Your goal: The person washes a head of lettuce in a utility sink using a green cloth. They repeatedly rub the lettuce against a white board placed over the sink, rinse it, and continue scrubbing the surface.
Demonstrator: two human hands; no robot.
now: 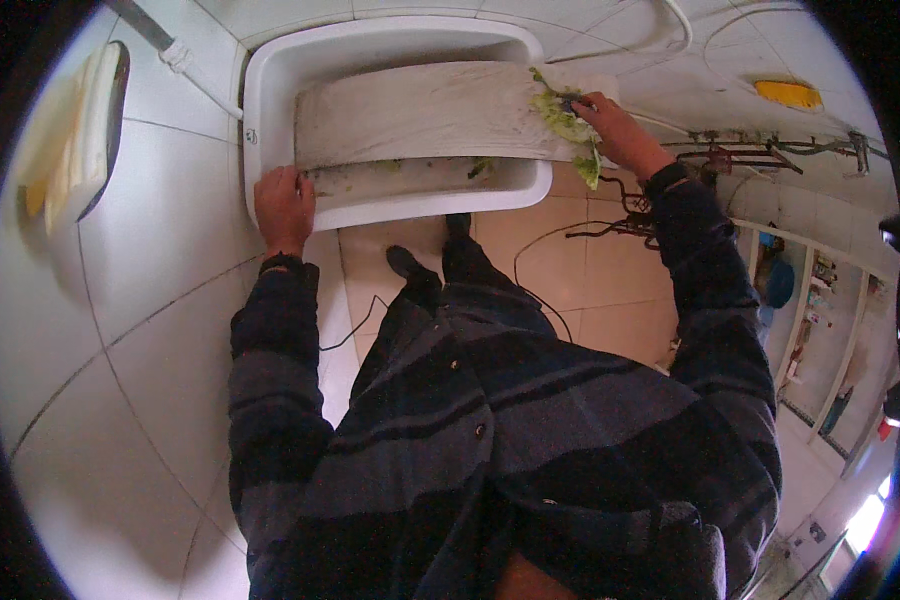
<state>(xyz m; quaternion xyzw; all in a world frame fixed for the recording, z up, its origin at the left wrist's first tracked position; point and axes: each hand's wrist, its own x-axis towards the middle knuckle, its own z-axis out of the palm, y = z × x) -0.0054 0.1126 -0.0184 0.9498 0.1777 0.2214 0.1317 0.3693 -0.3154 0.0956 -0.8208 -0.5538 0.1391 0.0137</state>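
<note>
A pale, streaked board (420, 112) lies in and across a white sink basin (390, 31), its right end reaching over the basin's rim. My left hand (283, 210) rests on the basin's front left rim, fingers curled at the board's near left corner. At the right end, my right hand (619, 131) grips a small dark object (570, 101), too small to name, against wilted green leaves (559, 124). One leaf hangs over the board's near edge. Bits of leaf and dark scraps lie in the basin below the board.
White tiled wall (165, 300) rises at the left, with a wall-mounted item (97, 135) on it. A yellow object (787, 94) is at the upper right. Dark metal pipes or rods (750, 154) run along the right. Thin cables (544, 300) cross the tiled floor near my feet; shelves (817, 322) stand at the right.
</note>
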